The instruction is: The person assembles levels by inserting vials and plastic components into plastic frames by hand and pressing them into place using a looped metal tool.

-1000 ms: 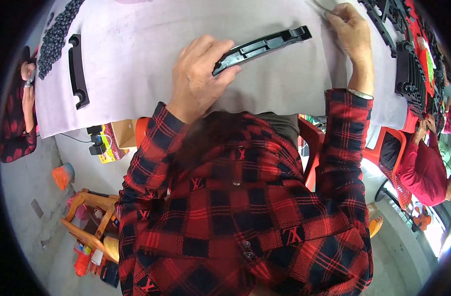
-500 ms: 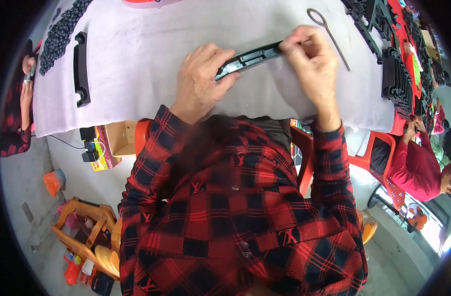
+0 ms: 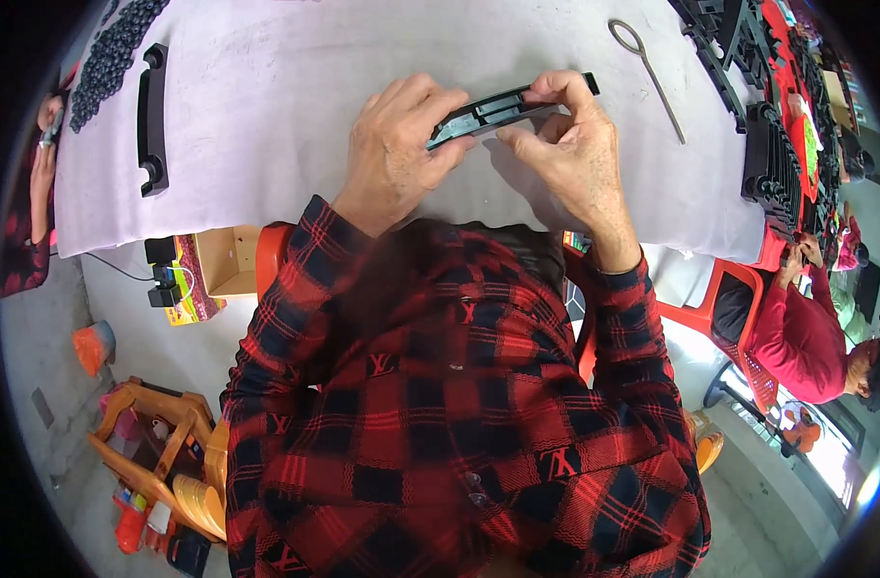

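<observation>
Between my two hands, above the table, is a long black plastic part (image 3: 493, 113), hollow with inner ribs and tilted up toward the right. My left hand (image 3: 394, 149) grips its left end between thumb and fingers. Near the other end, the fingers of my right hand (image 3: 573, 144) are curled over the upper edge, with the thumb below it. The right tip of the part sticks out past those fingers. A similar black part (image 3: 152, 120) with notched ends lies on the table to the left. Right of my hands lies a metal rod (image 3: 654, 85) with a looped end.
A heap of small black pieces (image 3: 108, 72) lies at the far left of the cloth-covered table (image 3: 296, 58). Stacked black parts (image 3: 772, 164) line the right edge. A person in red (image 3: 796, 337) sits at the right; another person's hands (image 3: 45, 149) show at the far left.
My right hand has moved slightly left and down, and its fingers now bend over the part. The part's right tip has come into sight. The whole view has shifted a little.
</observation>
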Available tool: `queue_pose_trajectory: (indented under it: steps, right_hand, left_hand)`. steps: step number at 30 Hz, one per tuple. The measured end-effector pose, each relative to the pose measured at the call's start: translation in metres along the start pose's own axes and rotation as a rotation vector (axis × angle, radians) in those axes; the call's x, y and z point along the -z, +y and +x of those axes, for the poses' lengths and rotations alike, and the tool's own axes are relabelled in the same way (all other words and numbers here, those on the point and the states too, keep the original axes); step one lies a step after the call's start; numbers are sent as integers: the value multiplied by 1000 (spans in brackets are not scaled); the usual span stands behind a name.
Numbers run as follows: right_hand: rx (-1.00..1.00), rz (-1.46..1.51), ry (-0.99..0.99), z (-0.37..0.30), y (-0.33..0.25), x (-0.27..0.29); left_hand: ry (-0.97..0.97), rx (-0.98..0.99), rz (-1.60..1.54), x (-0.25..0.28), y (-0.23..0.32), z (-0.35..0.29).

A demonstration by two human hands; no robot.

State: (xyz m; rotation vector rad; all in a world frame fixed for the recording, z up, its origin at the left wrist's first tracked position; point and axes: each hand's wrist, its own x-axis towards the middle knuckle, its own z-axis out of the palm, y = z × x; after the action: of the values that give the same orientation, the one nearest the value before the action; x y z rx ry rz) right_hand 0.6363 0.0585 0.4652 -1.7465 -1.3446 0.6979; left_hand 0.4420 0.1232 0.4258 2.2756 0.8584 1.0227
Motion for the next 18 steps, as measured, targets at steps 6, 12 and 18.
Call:
queue_pose_trajectory:
  steps: [6,12,18]
  right_hand:
    - [11,31,-29,0,1,2]
    - [70,-145,-100,3,-4,13]
    - [527,-364,-182,14,-23,23]
  left_hand:
    - [-8,10,-10,-2,-2,0]
    - [-1,-5,13,-1,-2,0]
    - [-1,17,9,-1,-3,-1]
